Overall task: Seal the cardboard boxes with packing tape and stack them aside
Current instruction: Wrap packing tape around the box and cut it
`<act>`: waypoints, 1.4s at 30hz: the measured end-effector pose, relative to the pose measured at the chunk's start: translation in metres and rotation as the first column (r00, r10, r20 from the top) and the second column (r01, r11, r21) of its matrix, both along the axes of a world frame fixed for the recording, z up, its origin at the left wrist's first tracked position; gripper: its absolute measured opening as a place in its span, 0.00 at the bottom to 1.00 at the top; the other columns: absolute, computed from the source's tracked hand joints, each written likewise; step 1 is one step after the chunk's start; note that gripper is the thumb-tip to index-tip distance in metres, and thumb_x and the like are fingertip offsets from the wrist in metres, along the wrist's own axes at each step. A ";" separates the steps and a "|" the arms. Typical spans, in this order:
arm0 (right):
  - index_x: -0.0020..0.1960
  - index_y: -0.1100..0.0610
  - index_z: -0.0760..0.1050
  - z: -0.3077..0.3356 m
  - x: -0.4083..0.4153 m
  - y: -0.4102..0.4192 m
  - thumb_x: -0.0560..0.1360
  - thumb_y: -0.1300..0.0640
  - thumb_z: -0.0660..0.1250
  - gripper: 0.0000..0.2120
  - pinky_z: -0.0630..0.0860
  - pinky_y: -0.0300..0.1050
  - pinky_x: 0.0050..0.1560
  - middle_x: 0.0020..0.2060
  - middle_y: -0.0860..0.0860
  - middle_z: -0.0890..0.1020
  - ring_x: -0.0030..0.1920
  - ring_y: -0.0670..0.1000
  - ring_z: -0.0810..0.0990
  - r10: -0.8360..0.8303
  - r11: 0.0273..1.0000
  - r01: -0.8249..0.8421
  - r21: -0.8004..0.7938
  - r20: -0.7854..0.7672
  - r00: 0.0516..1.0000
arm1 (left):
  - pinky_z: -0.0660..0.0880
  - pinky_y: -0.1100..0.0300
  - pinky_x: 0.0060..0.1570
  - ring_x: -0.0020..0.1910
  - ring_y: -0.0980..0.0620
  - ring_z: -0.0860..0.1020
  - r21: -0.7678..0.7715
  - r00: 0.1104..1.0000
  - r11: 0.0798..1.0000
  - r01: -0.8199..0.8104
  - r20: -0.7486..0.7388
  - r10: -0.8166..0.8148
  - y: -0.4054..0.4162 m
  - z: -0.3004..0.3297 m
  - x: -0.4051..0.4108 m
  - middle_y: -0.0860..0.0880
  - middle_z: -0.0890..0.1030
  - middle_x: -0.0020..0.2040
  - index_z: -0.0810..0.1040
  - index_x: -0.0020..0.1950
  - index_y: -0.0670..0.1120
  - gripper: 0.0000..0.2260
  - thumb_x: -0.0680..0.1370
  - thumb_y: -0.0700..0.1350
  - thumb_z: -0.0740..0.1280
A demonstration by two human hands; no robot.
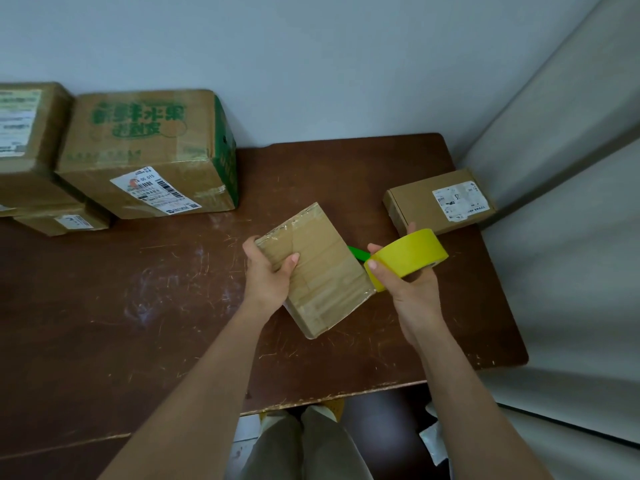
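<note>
Small cardboard box (pixel 320 271) mid-tabletop, tilted diagonally, gripped at its upper-left corner by left hand (pixel 268 275), thumb curled over the top face, fingers wrapped behind the far edge. Clear tape visible over box top and edges. Right hand (pixel 403 275) grasping yellow tape roll (pixel 408 256), thumb across the roll's outer face, one fingertip showing behind the roll; roll held just beside the box's right edge, touching or nearly touching the lower-right corner, exact contact unclear. Green object (pixel 358 252) peeking out between box and roll, mostly hidden, type unclear. Brown scratched tabletop (pixel 138 289) underneath. Flat cardboard box with white label (pixel 440 200) at far right of tabletop, just behind the roll, apart from both hands. Large box with green print (pixel 149 152) at far left against the wall, shipping label on its front. More labelled boxes (pixel 24 143) stacked at the left edge, partly cut off, next to the large one. Both forearms bare, reaching in from the bottom. Light trousers (pixel 298 445) below the tabletop edge.
</note>
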State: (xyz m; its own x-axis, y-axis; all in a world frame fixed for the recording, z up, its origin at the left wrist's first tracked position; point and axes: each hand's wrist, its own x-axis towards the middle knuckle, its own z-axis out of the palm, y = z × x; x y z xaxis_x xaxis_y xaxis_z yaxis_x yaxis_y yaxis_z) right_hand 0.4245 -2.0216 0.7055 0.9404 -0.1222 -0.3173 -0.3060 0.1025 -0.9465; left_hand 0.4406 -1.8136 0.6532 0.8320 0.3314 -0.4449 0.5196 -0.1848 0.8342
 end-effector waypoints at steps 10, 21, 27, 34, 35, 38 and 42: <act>0.81 0.48 0.55 0.002 0.003 0.001 0.74 0.68 0.73 0.43 0.77 0.34 0.51 0.52 0.49 0.86 0.54 0.44 0.83 0.081 0.990 -0.065 -0.127 0.127 0.989 | 0.71 0.59 0.54 0.61 0.51 0.74 0.011 1.000 1.000 0.012 0.026 -0.013 0.007 -0.004 -0.005 0.49 0.73 0.64 0.52 0.75 0.49 0.34 0.77 0.47 0.71; 0.62 0.42 0.72 -0.009 0.017 -0.007 0.74 0.68 0.73 0.27 0.78 0.37 0.51 0.53 0.50 0.86 0.51 0.42 0.84 0.077 0.986 -0.068 -0.150 0.052 0.996 | 0.71 0.71 0.44 0.51 0.59 0.74 0.006 0.999 0.999 0.049 0.019 -0.049 0.012 0.001 -0.010 0.54 0.72 0.58 0.50 0.76 0.47 0.34 0.79 0.46 0.69; 0.79 0.46 0.57 -0.022 0.022 -0.013 0.74 0.68 0.72 0.42 0.77 0.33 0.52 0.51 0.47 0.86 0.54 0.43 0.83 0.067 0.981 -0.056 -0.187 0.055 0.996 | 0.68 0.48 0.70 0.70 0.48 0.69 -0.006 0.996 0.997 0.083 -0.018 -0.083 0.006 0.003 0.001 0.46 0.67 0.73 0.41 0.79 0.49 0.41 0.79 0.47 0.69; 0.79 0.46 0.55 -0.047 0.018 -0.013 0.74 0.68 0.73 0.43 0.77 0.35 0.57 0.51 0.45 0.86 0.56 0.45 0.83 0.052 0.979 -0.047 -0.199 0.023 0.998 | 0.67 0.46 0.71 0.72 0.48 0.67 0.001 0.994 0.995 0.102 -0.032 -0.102 0.004 0.002 0.002 0.45 0.65 0.74 0.38 0.79 0.50 0.43 0.79 0.48 0.69; 0.80 0.47 0.54 -0.050 0.017 -0.012 0.74 0.68 0.73 0.44 0.77 0.36 0.58 0.50 0.45 0.86 0.56 0.44 0.83 0.056 0.979 -0.052 -0.197 0.019 0.998 | 0.67 0.45 0.71 0.72 0.48 0.67 0.003 0.994 0.994 0.105 -0.034 -0.105 0.005 0.001 0.002 0.46 0.65 0.74 0.38 0.79 0.51 0.43 0.79 0.48 0.69; 0.81 0.49 0.53 -0.055 0.015 -0.008 0.75 0.68 0.72 0.44 0.77 0.33 0.52 0.51 0.46 0.85 0.52 0.41 0.83 0.034 0.984 -0.030 -0.173 0.019 0.999 | 0.68 0.44 0.70 0.72 0.47 0.67 0.014 0.993 0.994 0.111 -0.038 -0.110 0.006 -0.001 0.001 0.46 0.65 0.75 0.37 0.79 0.53 0.44 0.78 0.51 0.70; 0.81 0.47 0.53 -0.057 0.010 -0.006 0.75 0.67 0.72 0.44 0.77 0.31 0.47 0.57 0.58 0.83 0.49 0.41 0.83 -0.028 0.994 0.029 -0.106 0.011 1.000 | 0.56 0.38 0.75 0.78 0.38 0.53 0.249 0.976 0.951 0.183 -0.158 -0.147 0.000 0.005 0.000 0.38 0.46 0.80 0.29 0.77 0.53 0.48 0.77 0.57 0.67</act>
State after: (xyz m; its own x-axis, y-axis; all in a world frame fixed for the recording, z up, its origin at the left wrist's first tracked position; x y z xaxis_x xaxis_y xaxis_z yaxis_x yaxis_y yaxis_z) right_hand 0.4350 -2.0274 0.6481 0.9390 -0.1812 -0.2924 -0.2957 0.0095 -0.9552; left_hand 0.4410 -1.8136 0.6578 0.8228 0.3140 -0.4737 0.5681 -0.4792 0.6690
